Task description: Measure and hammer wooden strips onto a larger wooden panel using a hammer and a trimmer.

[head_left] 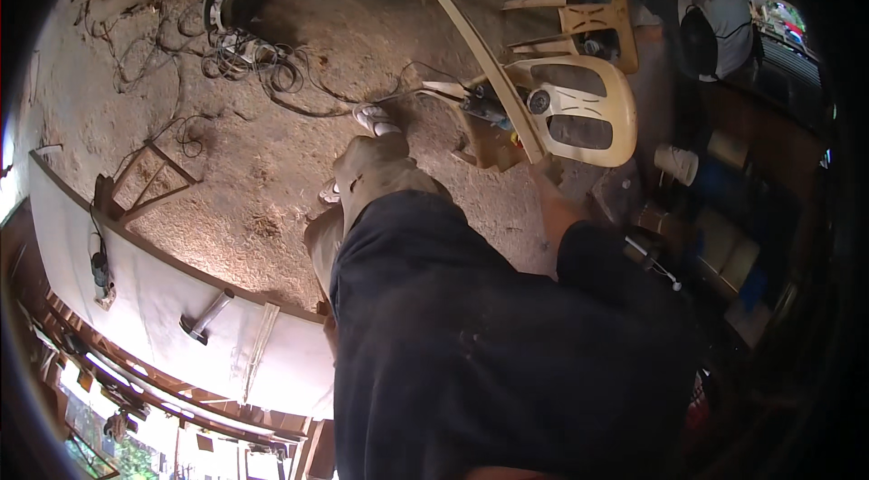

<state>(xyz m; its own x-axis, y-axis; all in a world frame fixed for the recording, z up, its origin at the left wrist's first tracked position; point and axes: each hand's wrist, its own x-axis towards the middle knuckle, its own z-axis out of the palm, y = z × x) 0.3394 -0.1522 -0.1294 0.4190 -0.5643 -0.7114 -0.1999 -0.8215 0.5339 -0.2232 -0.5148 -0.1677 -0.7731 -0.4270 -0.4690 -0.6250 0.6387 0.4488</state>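
Observation:
My right hand [549, 183] is closed around the near end of a long, narrow wooden strip [484, 64]. The strip slants up and away to the left, crossing in front of a cream plastic chair [617, 109]. A dark power tool [489, 105] with a cable lies by that chair, partly behind the strip. Of my left arm only a thin skin-coloured sliver shows beside my dark shirt, next to the white-topped table [163, 299]; its fingers are hidden. On that table lie a hammer [206, 317], a corded power tool [100, 270] and a thin wooden piece [261, 349].
Tangled black cables [281, 73] spread over the sawdust-covered floor [262, 154]. A triangular wooden frame [154, 181] leans by the table edge. A second cream chair [618, 19] stands farther off. At the right are a white bucket [676, 164] and a person in a light shirt [731, 32].

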